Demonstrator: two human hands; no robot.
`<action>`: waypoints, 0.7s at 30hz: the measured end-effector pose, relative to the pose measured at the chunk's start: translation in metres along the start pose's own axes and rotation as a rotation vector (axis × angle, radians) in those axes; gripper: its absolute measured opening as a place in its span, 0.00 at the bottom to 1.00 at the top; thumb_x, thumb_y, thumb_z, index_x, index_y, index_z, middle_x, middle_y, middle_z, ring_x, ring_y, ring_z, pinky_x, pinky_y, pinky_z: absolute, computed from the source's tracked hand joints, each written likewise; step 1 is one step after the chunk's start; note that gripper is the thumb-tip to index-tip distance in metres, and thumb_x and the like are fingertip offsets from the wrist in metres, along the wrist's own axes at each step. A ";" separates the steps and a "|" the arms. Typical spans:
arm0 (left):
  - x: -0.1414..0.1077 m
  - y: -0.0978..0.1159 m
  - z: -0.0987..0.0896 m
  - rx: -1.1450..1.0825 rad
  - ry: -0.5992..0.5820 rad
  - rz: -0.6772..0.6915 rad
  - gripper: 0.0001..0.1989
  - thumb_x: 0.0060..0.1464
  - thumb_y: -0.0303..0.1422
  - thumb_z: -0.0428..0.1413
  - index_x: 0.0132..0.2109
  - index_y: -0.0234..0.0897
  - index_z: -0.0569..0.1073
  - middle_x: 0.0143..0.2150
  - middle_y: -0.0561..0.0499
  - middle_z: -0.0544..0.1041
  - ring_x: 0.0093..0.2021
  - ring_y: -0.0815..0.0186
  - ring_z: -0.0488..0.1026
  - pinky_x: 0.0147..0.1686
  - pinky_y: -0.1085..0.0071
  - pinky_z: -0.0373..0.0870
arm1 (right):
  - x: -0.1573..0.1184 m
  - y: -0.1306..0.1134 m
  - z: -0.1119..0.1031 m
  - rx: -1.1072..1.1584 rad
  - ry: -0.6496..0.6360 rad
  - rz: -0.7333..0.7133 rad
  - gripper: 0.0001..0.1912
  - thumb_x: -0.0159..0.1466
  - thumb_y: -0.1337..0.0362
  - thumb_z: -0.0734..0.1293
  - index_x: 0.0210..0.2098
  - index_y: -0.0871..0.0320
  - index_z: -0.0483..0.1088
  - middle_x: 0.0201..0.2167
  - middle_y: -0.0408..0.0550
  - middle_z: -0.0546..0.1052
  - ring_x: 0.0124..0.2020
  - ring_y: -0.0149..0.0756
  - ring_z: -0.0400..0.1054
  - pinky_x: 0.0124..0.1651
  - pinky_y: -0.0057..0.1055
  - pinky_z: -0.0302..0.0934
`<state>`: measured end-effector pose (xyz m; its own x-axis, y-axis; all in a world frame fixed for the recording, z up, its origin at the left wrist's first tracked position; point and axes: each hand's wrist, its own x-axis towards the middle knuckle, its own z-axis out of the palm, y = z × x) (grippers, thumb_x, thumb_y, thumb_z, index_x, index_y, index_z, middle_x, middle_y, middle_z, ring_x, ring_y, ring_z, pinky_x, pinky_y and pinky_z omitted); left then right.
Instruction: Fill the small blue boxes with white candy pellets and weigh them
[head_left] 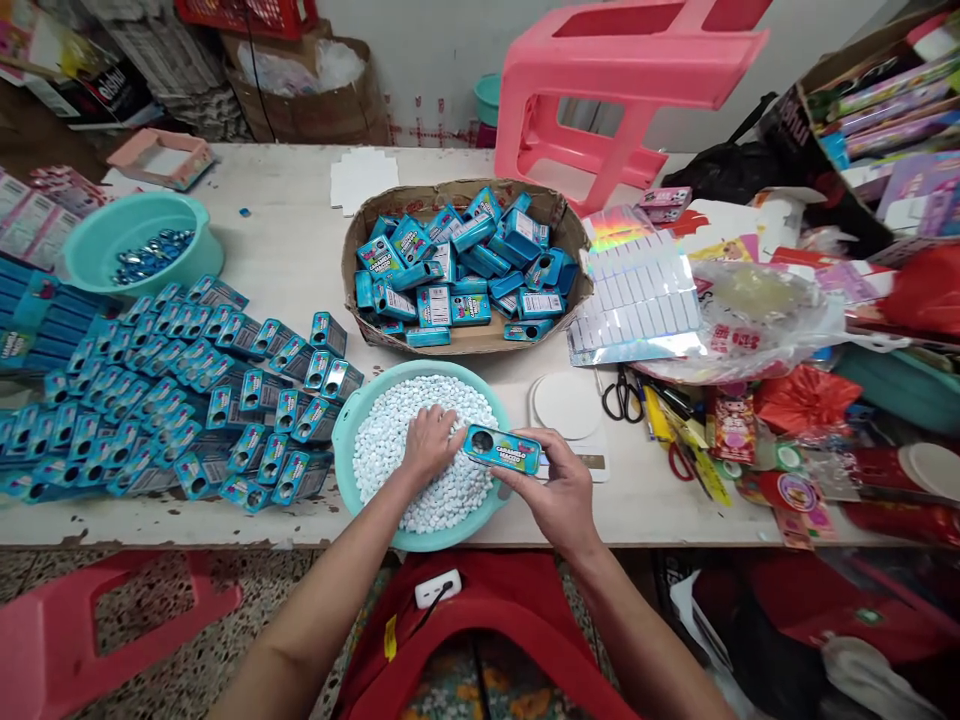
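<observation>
A turquoise basin (346, 440) full of small white candies (405, 395) stands at the table's front edge. My left hand (431, 442) is in these candies, back upward, its fingers curled down around some of them; the fingertips are partly hidden. In my right hand (559, 490), between thumb and fingers, is a blue candy box (504, 450) with a round dark window and "Caramelo Macizo" lettering. The box is tilted sideways over the basin's right rim, close to my left fingers.
Behind the basin, a cardboard tray (465, 345) holds many blue boxes. Rows of similar boxes (187, 370) cover the left, beside another turquoise basin (139, 240) with shiny blue wrapped pieces. A white scale (566, 405), black scissors (622, 397) and a pink stool (630, 70) are to the right.
</observation>
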<state>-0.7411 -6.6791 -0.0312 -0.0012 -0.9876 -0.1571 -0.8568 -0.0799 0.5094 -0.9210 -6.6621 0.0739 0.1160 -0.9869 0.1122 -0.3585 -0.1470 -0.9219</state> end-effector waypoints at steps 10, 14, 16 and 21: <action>-0.011 -0.002 -0.034 -1.084 0.298 -0.446 0.14 0.46 0.41 0.59 0.25 0.36 0.68 0.21 0.55 0.66 0.20 0.72 0.60 0.20 0.76 0.55 | 0.003 0.007 0.013 -0.098 -0.064 -0.036 0.17 0.54 0.59 0.73 0.41 0.53 0.70 0.38 0.47 0.75 0.41 0.40 0.70 0.45 0.37 0.64; -0.021 0.023 -0.073 -1.538 0.278 -0.398 0.13 0.49 0.41 0.57 0.29 0.35 0.66 0.24 0.55 0.68 0.15 0.76 0.59 0.15 0.78 0.52 | 0.004 0.007 0.025 -0.183 -0.140 -0.084 0.17 0.53 0.60 0.74 0.41 0.54 0.70 0.37 0.47 0.75 0.41 0.41 0.69 0.44 0.37 0.64; -0.026 0.033 -0.087 -1.661 0.274 -0.335 0.11 0.49 0.39 0.57 0.30 0.36 0.65 0.24 0.55 0.68 0.16 0.76 0.62 0.16 0.78 0.55 | 0.004 0.005 0.033 -0.222 -0.186 -0.103 0.17 0.53 0.61 0.74 0.40 0.55 0.70 0.37 0.47 0.75 0.40 0.41 0.68 0.43 0.37 0.63; -0.030 0.043 -0.094 -1.747 0.354 -0.296 0.10 0.50 0.37 0.56 0.33 0.36 0.64 0.28 0.52 0.74 0.25 0.68 0.73 0.26 0.72 0.68 | 0.005 -0.009 0.047 -0.233 -0.222 -0.149 0.16 0.52 0.62 0.74 0.39 0.55 0.70 0.34 0.47 0.75 0.38 0.41 0.68 0.42 0.36 0.62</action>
<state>-0.7293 -6.6657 0.0744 0.3326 -0.8763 -0.3486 0.6650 -0.0442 0.7455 -0.8732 -6.6628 0.0650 0.3722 -0.9187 0.1321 -0.5213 -0.3246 -0.7892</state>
